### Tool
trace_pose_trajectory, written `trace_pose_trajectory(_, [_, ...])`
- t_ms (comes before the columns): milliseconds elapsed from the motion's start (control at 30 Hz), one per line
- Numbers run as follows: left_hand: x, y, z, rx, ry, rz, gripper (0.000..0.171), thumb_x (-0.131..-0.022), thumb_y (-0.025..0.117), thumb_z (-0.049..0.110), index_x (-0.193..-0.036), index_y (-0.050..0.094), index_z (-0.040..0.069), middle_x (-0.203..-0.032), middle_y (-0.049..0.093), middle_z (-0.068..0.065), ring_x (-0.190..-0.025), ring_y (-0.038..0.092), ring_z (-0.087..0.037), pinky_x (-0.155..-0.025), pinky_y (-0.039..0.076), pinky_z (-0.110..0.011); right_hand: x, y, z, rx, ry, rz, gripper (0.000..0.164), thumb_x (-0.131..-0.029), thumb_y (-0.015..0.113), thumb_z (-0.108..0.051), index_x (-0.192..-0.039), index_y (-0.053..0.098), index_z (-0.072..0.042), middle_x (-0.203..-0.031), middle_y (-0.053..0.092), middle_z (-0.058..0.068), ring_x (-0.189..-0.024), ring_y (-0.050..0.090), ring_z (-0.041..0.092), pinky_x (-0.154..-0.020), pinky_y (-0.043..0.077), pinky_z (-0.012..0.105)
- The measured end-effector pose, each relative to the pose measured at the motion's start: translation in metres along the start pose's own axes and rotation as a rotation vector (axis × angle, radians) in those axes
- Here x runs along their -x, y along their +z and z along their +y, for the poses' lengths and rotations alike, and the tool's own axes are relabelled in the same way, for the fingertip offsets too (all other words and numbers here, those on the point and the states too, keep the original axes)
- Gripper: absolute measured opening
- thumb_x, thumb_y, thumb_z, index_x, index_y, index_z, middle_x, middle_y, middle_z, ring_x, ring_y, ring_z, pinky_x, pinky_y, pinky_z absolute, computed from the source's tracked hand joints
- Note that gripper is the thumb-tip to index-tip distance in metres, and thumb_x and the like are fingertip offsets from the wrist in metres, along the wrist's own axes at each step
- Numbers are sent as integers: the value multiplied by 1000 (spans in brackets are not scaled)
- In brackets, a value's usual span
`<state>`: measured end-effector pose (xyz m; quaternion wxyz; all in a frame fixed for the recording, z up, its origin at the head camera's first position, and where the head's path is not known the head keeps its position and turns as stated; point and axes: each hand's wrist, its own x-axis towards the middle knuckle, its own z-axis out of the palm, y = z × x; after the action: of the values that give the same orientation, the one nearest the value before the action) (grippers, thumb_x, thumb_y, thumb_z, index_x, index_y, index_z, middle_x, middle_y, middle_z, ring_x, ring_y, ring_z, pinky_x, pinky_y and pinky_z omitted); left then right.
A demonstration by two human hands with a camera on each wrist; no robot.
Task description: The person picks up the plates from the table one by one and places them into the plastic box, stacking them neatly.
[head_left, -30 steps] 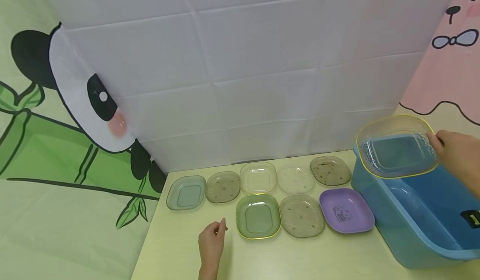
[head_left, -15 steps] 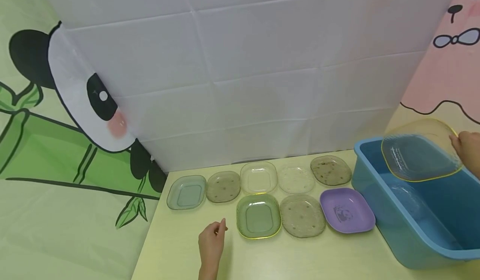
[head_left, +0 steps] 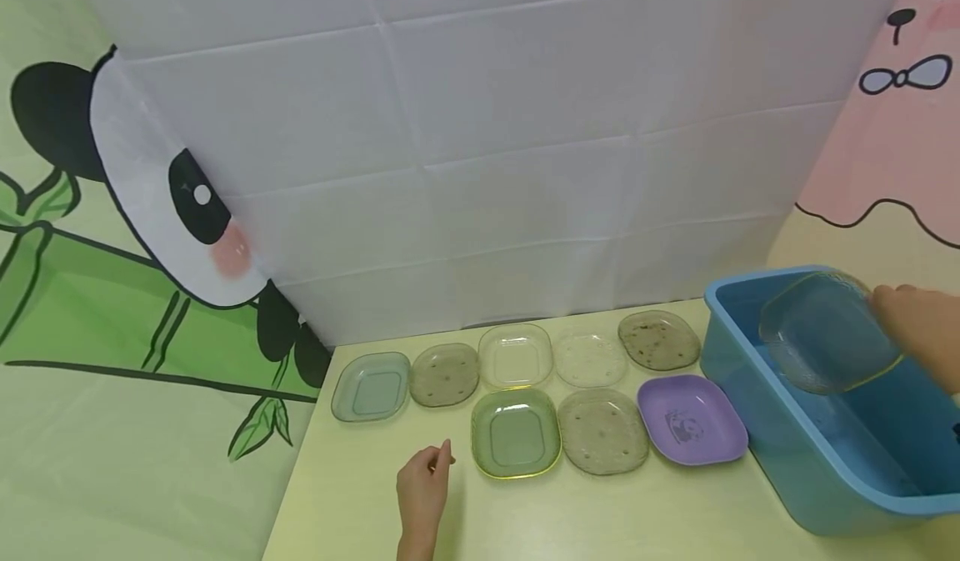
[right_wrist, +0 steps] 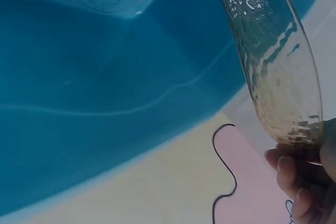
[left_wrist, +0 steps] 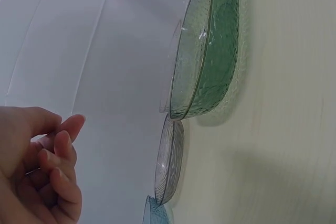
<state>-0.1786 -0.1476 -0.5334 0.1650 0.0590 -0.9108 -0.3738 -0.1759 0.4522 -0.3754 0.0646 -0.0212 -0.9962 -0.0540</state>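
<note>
Lowered since a moment ago, rippled see-through plate (head_left: pixel 828 340) with yellow rim, tilted over smooth blue tub (head_left: pixel 806 461) at four o'clock, right grip (head_left: pixel 918 328) pinching the plate, left grip (head_left: pixel 422 490) loosely curled and free at six o'clock, squarish green plate (head_left: pixel 517 436) at its two o'clock

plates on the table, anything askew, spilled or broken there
No spill or break shows. The purple plate, at the right end of the front row, looks a little askew: it sits turned compared with the green plate in that row. It is also the only solid-coloured one; the others are see-through.
</note>
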Motion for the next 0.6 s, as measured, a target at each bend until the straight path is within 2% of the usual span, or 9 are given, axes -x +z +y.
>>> trace_pose_trajectory(67, [1,0,0,7,-4,-9,30,-89,60,21,-61,65,12,-56,54,4,-48,36,-1,-47,33,-19,3,0,-3,20,-38,-50,20,-81,58,3,-94,49,16,-74,54,25,-68,54,39,-61,45,49])
trace_pose_trajectory(167, [2,-1,0,9,-15,-19,29,-89,60,20,-62,65,11,-56,54,4,-48,35,-1,-47,33,-19,1,15,0,32,-59,-31,11,-74,60,7,-84,55,8,-67,54,15,-61,53,29,-54,44,44])
trace_pose_trajectory(233, [3,-2,-1,5,-22,-19,29,-89,61,20,-62,65,11,-56,54,4,-48,35,-1,-47,32,-19,-1,24,1,18,-46,-14,6,-76,57,5,-73,54,1,-61,51,10,-56,49,24,-50,42,41])
trace_pose_trajectory(333, [4,-2,-2,-7,-30,-13,29,-88,61,20,-61,65,12,-55,53,4,-48,35,-1,-48,32,-19,-1,32,-3,-6,-31,17,24,-79,48,4,-60,42,-9,-54,42,3,-51,42,19,-45,38,37])
trace_pose_trajectory(433, [5,-2,-3,-7,-30,-5,29,-88,62,19,-60,64,13,-55,54,4,-48,36,-2,-47,32,-19,-1,36,-9,0,-22,-8,29,-81,44,6,-58,36,-10,-53,37,3,-50,38,19,-43,38,36])
trace_pose_trajectory(600, [6,-3,-4,1,-41,-20,29,-88,61,20,-60,65,11,-54,53,3,-47,36,-1,-46,32,-19,-5,45,-14,59,-15,-85,35,-84,49,6,-56,34,-11,-52,35,2,-51,33,17,-44,35,33])
